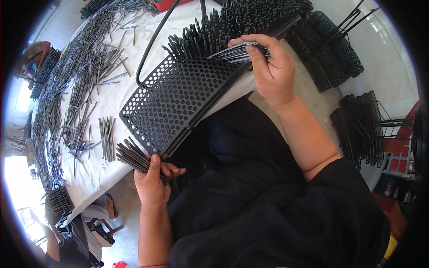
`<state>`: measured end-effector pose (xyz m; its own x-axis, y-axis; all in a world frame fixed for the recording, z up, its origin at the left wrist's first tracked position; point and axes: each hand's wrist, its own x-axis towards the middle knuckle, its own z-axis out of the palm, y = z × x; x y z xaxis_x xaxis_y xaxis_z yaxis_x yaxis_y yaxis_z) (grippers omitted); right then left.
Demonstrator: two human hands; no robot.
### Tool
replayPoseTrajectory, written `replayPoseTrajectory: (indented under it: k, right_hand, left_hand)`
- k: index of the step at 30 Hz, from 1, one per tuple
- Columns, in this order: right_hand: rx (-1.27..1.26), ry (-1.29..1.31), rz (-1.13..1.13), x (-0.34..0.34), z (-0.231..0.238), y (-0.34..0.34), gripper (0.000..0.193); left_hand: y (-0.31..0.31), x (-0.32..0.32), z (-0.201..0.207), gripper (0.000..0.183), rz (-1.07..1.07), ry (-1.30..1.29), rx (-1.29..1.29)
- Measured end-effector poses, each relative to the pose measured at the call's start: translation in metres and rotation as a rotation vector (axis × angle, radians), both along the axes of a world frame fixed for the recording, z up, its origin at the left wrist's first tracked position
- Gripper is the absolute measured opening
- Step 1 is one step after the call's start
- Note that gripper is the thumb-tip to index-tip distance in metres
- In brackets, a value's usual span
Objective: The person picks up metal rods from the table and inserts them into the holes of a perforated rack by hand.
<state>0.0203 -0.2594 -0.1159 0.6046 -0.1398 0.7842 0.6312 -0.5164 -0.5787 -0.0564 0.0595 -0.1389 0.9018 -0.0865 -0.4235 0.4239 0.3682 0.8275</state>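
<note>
A black perforated rack [174, 96] with a tall wire handle lies slanted at the table's near edge. Its far part is packed with upright thin dark metal rods [232, 27], while rows of round holes show in its near part. My right hand [272, 71] pinches a small fan of thin metal rods [237, 53] over the rack, beside the packed ones. Down at the rack's near left corner, my left hand [154, 181] is closed around a bundle of thin metal rods [132, 156]. Its thumb lies by the rack's corner.
Loose rods [73, 89] lie heaped along the left of the white-covered table [107, 176], with a small row of rods [106, 138] near my left hand. More black racks [321, 49] stand on the right. Another person's foot [111, 206] shows below the table.
</note>
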Motion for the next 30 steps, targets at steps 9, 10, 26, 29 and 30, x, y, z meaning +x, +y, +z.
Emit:
replayPoseTrajectory:
  k: [9, 10, 26, 29, 30]
  right_hand:
    - [-0.175, 0.004, 0.011, -0.001, 0.014, -0.009, 0.013]
    - [-0.189, -0.001, 0.02, 0.0, 0.014, -0.01, 0.013]
    - [0.056, 0.029, -0.008, 0.004, 0.005, 0.005, 0.014]
    - [-0.001, 0.0, -0.031, 0.004, 0.007, 0.006, 0.014]
    - [-0.009, 0.003, -0.027, 0.004, 0.007, 0.006, 0.013]
  left_hand:
    - [0.001, -0.001, -0.001, 0.024, 0.0, -0.005, 0.05]
    - [0.0, -0.001, 0.0, 0.024, 0.002, -0.004, 0.05]
    - [0.0, -0.001, 0.0, 0.021, 0.011, -0.011, 0.035]
    - [0.0, 0.0, -0.002, 0.022, 0.008, -0.02, 0.045]
    - [0.0, -0.001, -0.002, 0.022, 0.005, -0.029, 0.044]
